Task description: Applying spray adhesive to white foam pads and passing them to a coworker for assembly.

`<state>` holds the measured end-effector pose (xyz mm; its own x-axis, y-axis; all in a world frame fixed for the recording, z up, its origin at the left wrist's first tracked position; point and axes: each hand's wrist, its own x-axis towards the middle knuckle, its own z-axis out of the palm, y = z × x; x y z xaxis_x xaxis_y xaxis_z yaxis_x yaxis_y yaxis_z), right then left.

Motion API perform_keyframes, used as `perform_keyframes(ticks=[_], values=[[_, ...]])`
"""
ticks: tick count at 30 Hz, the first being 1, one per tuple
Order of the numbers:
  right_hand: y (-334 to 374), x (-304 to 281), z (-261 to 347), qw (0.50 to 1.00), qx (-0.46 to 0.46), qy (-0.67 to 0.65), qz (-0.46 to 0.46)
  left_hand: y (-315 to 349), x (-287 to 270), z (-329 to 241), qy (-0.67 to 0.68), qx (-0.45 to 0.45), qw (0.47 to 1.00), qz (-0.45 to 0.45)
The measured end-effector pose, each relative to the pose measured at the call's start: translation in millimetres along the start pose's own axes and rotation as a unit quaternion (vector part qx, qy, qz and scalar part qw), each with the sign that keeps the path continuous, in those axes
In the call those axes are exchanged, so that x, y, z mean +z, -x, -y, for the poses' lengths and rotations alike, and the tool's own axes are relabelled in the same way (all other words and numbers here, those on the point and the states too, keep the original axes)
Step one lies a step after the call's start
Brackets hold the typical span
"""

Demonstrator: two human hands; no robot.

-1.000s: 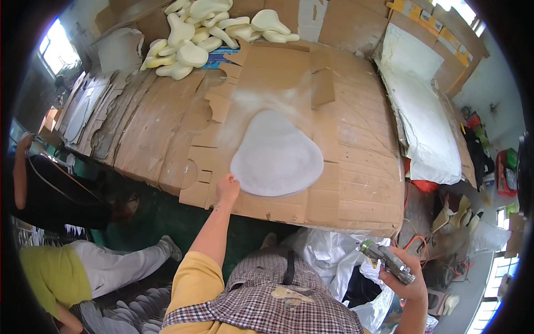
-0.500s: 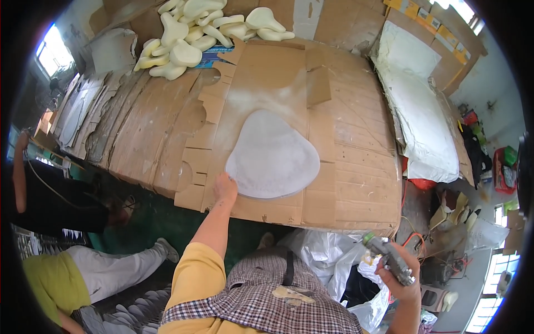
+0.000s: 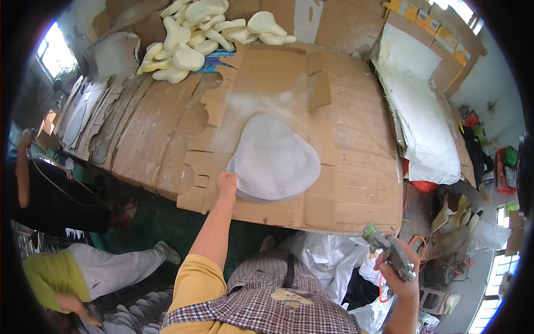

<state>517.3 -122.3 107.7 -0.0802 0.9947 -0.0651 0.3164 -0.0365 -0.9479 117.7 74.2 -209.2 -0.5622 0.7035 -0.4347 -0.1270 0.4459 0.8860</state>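
Two things in hand: with the left hand (image 3: 227, 187), pinches the grey pad (image 3: 277, 158) in a tight grip at its lower left edge, on cardboard (image 3: 267, 64) over the bench (image 3: 364, 150). With the right hand (image 3: 405, 278), clamps a spray gun (image 3: 396, 258), off the bench's near edge. Faces cream pieces (image 3: 187, 58) heaped at the far left.

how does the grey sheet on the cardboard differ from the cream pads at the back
The grey sheet is thin, while the cream pads are thick and bulging.
The grey sheet lies near the front with the left hand at its edge; the cream pads sit untouched in a jumbled heap.
Both have rounded outlines.
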Motion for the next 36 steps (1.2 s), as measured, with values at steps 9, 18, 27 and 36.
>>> perform_keyframes(ticks=[9,18,27,36], values=[[24,-17,-10,0.999,0.007,0.042,-0.032,-9,-5,16,0.166,-0.14,0.974,0.057],[22,-4,-3,0.996,-0.004,-0.078,-0.034,24,8,-2,0.118,-0.086,0.984,0.1],[21,-12,-2,0.998,0.008,-0.053,-0.035,61,22,-90,0.267,0.004,0.938,0.222],[21,-10,-20,0.999,0.007,-0.032,0.027,110,1,-214,0.508,0.147,0.793,0.302]])
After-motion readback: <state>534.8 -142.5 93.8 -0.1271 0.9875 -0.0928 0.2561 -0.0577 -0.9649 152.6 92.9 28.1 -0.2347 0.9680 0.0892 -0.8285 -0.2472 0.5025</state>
